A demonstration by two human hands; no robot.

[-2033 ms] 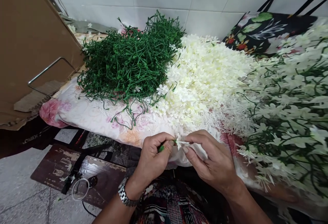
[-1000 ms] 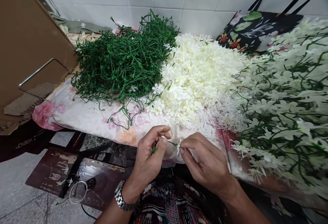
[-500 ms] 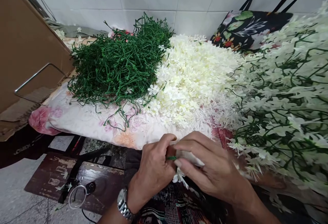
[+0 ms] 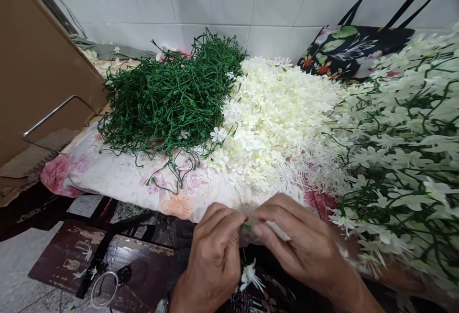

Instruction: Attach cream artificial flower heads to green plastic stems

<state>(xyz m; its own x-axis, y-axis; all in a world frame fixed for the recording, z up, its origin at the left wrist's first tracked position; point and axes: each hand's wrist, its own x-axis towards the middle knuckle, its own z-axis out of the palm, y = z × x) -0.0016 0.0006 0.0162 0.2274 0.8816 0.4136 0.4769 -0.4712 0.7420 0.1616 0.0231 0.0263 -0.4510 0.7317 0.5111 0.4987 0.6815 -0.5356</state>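
My left hand (image 4: 217, 251) is closed in a pinch on a green plastic stem (image 4: 246, 227), of which only a bit shows at the fingertips. My right hand (image 4: 301, 243) is closed too, its thumb and forefinger meeting close to that stem. A whitish flat piece (image 4: 278, 231) sticks out between its fingers; its kind is unclear. Below and between both hands hangs a white artificial flower (image 4: 251, 277) with thin stamens. Beyond the hands lie a heap of green stems (image 4: 168, 98) and a pile of loose white blossoms (image 4: 276, 117).
Assembled white flower sprays (image 4: 401, 160) fill the right side. Thin white stamens (image 4: 315, 169) lie beside the blossoms on a floral cloth (image 4: 114, 174). A cardboard box (image 4: 46, 64) stands left, a flowered black bag (image 4: 355, 50) at the back wall. A brown board (image 4: 139, 265) is lower left.
Both hands have tilted, and their fingertips have drawn together around the green stem. The white flower now hangs lower, free of the right fingers. The view has shifted slightly upward.
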